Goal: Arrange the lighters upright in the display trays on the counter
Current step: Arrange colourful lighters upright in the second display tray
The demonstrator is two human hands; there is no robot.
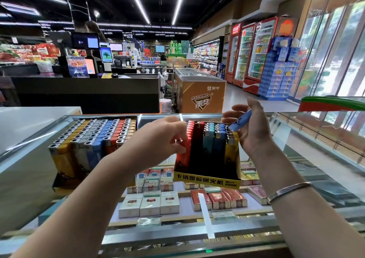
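The yellow display tray (207, 180), lower centre, reads 卡塔国标明火机 on its front lip; the orange chest freezer (199, 94), mid-frame, carries 蒙牛 and, apparently, 随变.

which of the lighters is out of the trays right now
The light blue lighter held in the right hand, tilted in the air above the yellow-fronted tray. All the others stand upright in rows inside the two trays.
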